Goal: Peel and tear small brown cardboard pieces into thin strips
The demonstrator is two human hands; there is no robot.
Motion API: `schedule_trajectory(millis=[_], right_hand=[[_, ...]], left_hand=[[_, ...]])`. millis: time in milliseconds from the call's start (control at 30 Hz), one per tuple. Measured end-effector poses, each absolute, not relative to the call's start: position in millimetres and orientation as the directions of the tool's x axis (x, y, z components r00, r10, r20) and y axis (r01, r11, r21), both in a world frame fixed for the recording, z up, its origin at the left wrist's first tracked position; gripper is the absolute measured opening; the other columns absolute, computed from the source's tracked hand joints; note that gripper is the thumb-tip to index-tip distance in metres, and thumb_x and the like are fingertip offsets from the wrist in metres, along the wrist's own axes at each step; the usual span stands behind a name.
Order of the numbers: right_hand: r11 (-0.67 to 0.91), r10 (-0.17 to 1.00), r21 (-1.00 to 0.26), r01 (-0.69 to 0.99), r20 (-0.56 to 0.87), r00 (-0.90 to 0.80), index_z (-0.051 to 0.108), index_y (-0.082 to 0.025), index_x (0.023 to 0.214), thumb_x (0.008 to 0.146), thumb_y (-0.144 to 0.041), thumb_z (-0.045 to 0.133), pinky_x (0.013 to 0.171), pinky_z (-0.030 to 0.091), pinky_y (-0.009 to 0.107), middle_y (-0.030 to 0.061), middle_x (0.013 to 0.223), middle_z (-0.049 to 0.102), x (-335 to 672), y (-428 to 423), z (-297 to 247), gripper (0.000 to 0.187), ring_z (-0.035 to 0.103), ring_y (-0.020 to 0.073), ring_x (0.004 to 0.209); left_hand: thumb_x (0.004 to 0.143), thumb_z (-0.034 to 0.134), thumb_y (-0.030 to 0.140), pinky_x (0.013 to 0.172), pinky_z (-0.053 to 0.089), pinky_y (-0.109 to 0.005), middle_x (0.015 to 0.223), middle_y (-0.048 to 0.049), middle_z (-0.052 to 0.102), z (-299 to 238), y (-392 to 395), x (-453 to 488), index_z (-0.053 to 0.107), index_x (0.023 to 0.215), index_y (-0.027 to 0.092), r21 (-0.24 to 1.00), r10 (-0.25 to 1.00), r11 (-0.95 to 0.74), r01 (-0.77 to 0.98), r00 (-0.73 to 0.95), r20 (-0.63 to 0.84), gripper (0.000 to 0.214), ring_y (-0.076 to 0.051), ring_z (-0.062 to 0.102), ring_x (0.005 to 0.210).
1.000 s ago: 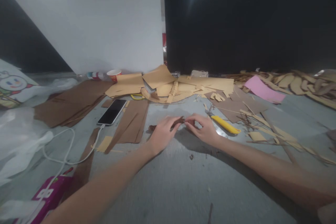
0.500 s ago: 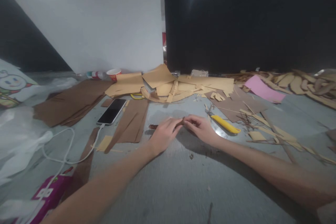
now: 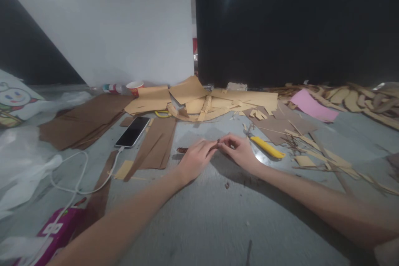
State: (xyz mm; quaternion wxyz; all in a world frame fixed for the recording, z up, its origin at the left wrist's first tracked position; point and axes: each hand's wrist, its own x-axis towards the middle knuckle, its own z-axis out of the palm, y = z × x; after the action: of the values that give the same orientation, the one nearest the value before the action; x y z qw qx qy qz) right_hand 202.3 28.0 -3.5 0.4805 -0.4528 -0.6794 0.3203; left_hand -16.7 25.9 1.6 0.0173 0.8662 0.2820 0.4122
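My left hand [image 3: 195,158] is closed over a thin brown wrapped strip [image 3: 181,150], whose ridged end sticks out to the left beyond my fingers. At the strip's other end my right hand [image 3: 238,151] pinches it between thumb and fingertips, close to the left fingers. Most of the strip is hidden under my left hand. Just right of my right hand lies a yellow-handled utility knife [image 3: 267,147], blade toward the back left. A small dark scrap [image 3: 227,185] rests on the grey table [image 3: 199,224] below my hands.
Brown sheets [image 3: 158,145] and a phone [image 3: 133,132] on a white cable [image 3: 85,166] lie left. Tan sheets [image 3: 249,99] spread along the back, with a paper cup [image 3: 135,87]. Cut strips [image 3: 330,153] and pink paper [image 3: 313,106] are right. A purple box [image 3: 59,232] sits front left.
The fingers of my right hand have shifted slightly at the strip's end, the index finger a little more arched. My left hand stays in about the same place.
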Motion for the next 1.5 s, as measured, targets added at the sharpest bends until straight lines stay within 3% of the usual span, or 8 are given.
schedule_trajectory(millis=[267,500,600,733,900,1167,1333,1500], right_hand=[[0.497,0.867,-0.807,0.319,0.467,-0.171,0.083,-0.024,0.095,0.101,-0.046,0.074,0.068,0.05,0.031,0.0031,0.078,0.069,204,24,1,0.025,0.061,0.0188,0.073],[0.363,0.911,-0.903,0.229,0.293,-0.291,0.079,-0.022,0.091,0.1,-0.051,0.071,0.073,0.053,0.031,0.0036,0.084,0.076,205,27,-2,0.031,0.066,0.0184,0.076],[0.349,0.917,-0.905,0.241,0.277,-0.289,0.077,-0.022,0.089,0.1,-0.054,0.07,0.072,0.052,0.031,0.0034,0.082,0.074,205,28,-1,0.035,0.065,0.0187,0.076],[0.48,0.877,-0.789,0.384,0.439,-0.193,0.077,-0.023,0.092,0.102,-0.048,0.067,0.067,0.047,0.031,0.0008,0.072,0.06,202,23,2,0.029,0.055,0.018,0.069],[0.55,0.835,-0.732,0.403,0.47,-0.286,0.075,-0.024,0.089,0.106,-0.05,0.06,0.064,0.044,0.031,0.0017,0.072,0.057,201,19,1,0.035,0.051,0.0175,0.066],[0.418,0.901,-0.858,0.298,0.35,-0.257,0.08,-0.023,0.1,0.103,-0.049,0.065,0.07,0.049,0.031,0.0039,0.084,0.072,206,27,2,0.031,0.062,0.0186,0.076],[0.283,0.958,-0.92,0.271,0.255,-0.135,0.079,-0.023,0.101,0.1,-0.058,0.066,0.057,0.044,0.029,-0.0001,0.072,0.064,209,29,2,0.038,0.055,0.016,0.061],[0.184,0.981,-0.959,0.217,0.164,-0.107,0.076,-0.023,0.1,0.098,-0.062,0.068,0.05,0.043,0.027,-0.0023,0.066,0.058,208,30,0,0.04,0.053,0.0151,0.054]], left_hand=[[0.116,0.054,0.029,0.094,0.065,-0.041,0.115,-0.0083,0.079,0,27,-19,0.063,0.136,0.021,0.299,0.514,-0.841,0.45,0.498,0.698,0.023,-0.023,0.077,0.105],[0.116,0.054,0.027,0.094,0.065,-0.041,0.115,-0.0078,0.079,-3,27,-20,0.062,0.138,0.021,0.281,0.506,-0.845,0.454,0.512,0.694,0.024,-0.023,0.077,0.106],[0.117,0.053,0.029,0.096,0.065,-0.042,0.117,-0.0082,0.079,-3,27,-19,0.062,0.139,0.021,0.274,0.509,-0.843,0.463,0.522,0.685,0.025,-0.023,0.077,0.107],[0.117,0.053,0.03,0.097,0.064,-0.041,0.118,-0.009,0.078,-2,27,-19,0.063,0.138,0.02,0.32,0.548,-0.82,0.474,0.491,0.677,0.026,-0.023,0.077,0.108],[0.117,0.051,0.029,0.098,0.065,-0.042,0.118,-0.0093,0.078,-3,28,-20,0.064,0.139,0.021,0.329,0.568,-0.802,0.499,0.465,0.679,0.026,-0.023,0.077,0.11],[0.116,0.054,0.031,0.102,0.063,-0.043,0.12,-0.0096,0.078,-2,29,-20,0.065,0.138,0.023,0.362,0.593,-0.785,0.502,0.442,0.673,0.026,-0.024,0.076,0.113],[0.112,0.062,0.028,0.102,0.063,-0.044,0.122,-0.0092,0.076,-4,31,-19,0.064,0.137,0.022,0.393,0.68,-0.711,0.584,0.428,0.595,0.026,-0.026,0.074,0.116],[0.11,0.061,0.021,0.101,0.064,-0.043,0.126,-0.0097,0.072,-7,32,-19,0.065,0.137,0.022,0.337,0.673,-0.716,0.611,0.478,0.564,0.027,-0.026,0.074,0.117]])
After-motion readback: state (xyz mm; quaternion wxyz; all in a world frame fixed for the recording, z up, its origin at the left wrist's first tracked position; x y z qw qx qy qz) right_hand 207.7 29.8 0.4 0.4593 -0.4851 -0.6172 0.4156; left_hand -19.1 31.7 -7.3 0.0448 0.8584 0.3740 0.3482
